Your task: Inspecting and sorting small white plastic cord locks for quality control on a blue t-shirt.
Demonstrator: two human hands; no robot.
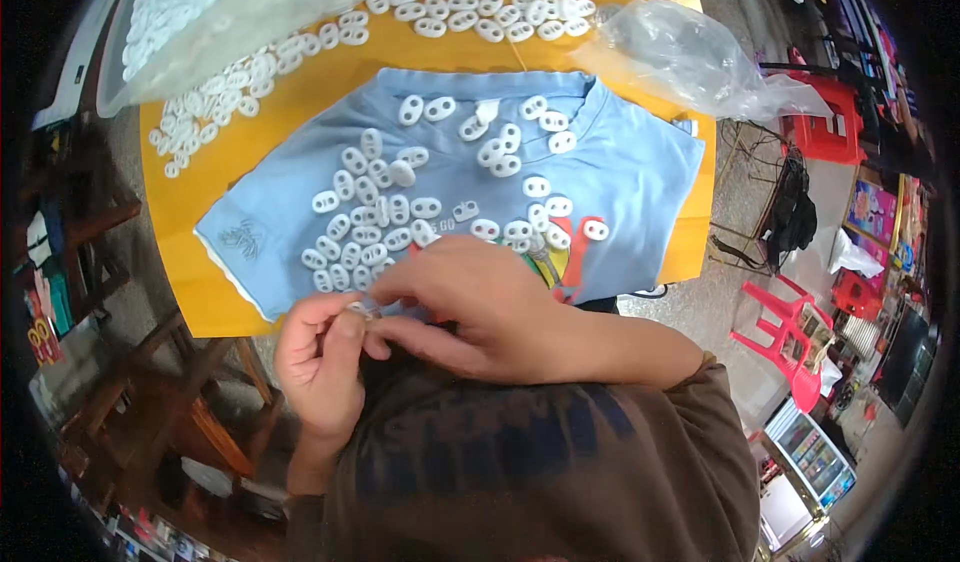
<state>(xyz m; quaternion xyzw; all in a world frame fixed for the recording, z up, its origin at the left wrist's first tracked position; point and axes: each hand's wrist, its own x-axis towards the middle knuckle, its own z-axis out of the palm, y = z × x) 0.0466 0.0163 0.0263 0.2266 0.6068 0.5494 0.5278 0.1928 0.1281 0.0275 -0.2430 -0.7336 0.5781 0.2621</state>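
Note:
My left hand is closed at the table's near edge, its thumb and fingers pinching a small white plastic piece that is mostly hidden. Meeting it from the right, my right hand has its fingertips closed on the same piece. Just beyond both hands, many white oval two-hole plastic pieces lie scattered over a light blue T-shirt spread flat. A small white lump rests against one of the ovals near the shirt's collar.
The yellow tabletop shows around the shirt. More ovals lie along its far and left sides. Two translucent tubs stand at the back, one full of white pieces. A clear plastic bag lies far right. Red plastic stools stand on the floor.

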